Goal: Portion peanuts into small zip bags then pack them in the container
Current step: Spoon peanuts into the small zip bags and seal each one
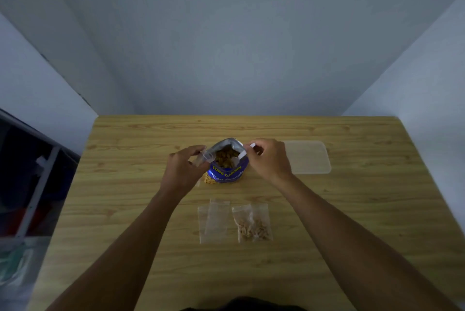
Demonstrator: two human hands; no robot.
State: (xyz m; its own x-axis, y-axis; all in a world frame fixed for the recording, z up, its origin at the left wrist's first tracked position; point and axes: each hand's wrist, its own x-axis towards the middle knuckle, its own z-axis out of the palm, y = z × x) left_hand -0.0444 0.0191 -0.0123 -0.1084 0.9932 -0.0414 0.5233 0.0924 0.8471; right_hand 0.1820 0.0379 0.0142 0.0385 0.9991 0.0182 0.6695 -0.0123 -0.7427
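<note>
Right now the peanut bag (227, 172) stands open at the middle of the table (352, 235), with nuts showing in its mouth. Your left hand (182, 170) curls its fingers round a small zip bag (205, 157) at the 9 o'clock edge of that mouth. Your right hand (270, 159) pinches a white piece (245, 152) at the 3 o'clock edge; whether it is a scoop or part of the peanut bag is too small to tell. Further out at 3 o'clock lies the clear container (310, 157), apart from the peanut bag. At 6 o'clock, nearer you, two empty bags (214, 222) overlap, and just beside them lie two filled bags (254, 227).

The small zip bag is likely light, limp and slick, so it will probably fold shut unless you hold it by the stiffer zip rim with the mouth spread. The peanut bag looks soft-walled and could slump when tipped; steady it near the top edge. Filled bags should lift best by the sealed strip, not the bulging belly.
</note>
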